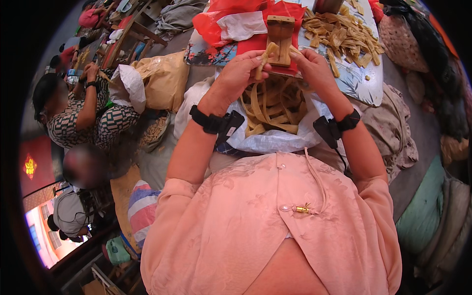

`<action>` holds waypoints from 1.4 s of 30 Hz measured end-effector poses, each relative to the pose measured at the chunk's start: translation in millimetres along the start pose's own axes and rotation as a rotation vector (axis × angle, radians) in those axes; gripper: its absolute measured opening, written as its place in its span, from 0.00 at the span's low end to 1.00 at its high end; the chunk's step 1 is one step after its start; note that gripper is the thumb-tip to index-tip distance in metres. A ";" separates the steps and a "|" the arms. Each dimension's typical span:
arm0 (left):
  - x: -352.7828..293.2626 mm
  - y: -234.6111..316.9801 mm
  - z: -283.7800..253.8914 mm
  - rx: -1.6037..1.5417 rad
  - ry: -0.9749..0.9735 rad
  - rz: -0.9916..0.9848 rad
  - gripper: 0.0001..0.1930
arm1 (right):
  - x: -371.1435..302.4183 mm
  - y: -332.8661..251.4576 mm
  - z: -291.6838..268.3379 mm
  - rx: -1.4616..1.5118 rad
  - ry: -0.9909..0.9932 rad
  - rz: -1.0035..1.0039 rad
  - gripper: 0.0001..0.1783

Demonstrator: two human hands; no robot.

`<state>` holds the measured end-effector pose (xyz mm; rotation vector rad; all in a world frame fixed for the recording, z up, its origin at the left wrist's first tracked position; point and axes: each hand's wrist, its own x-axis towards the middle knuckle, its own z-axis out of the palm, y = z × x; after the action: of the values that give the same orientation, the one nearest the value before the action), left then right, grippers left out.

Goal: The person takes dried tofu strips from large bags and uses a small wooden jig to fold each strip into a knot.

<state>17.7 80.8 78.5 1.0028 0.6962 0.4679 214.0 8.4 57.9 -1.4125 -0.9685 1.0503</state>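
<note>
My left hand (pixel 237 76) is closed around a short tan piece (pixel 266 60), which looks like a folded or rolled strip. Just across from it, my right hand (pixel 314 70) has its fingers pinched at the right side of a wooden block (pixel 280 40). A bit of pale tan material shows at those fingertips, too small to make out fully. The block stands upright on red cloth at the table's near edge, between both hands. Below them, a white sack (pixel 307 132) lies open in front of me, with long, flat tan strips (pixel 270 105) heaped inside.
More tan pieces (pixel 339 34) lie piled on the patterned table (pixel 366 81) at the right. Red plastic (pixel 209 24) and a white cloth (pixel 241 25) sit at the back left. On the left, a seated person (pixel 81 108) works beside a brown sack (pixel 164 78).
</note>
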 end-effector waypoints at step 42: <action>11.3 -1.9 17.0 0.251 0.180 0.302 0.08 | -12.7 -15.6 22.8 0.269 0.049 -0.001 0.05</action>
<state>37.8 77.1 79.4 1.3227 0.7808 0.7546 188.4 4.1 73.8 -1.2099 -0.7608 1.0957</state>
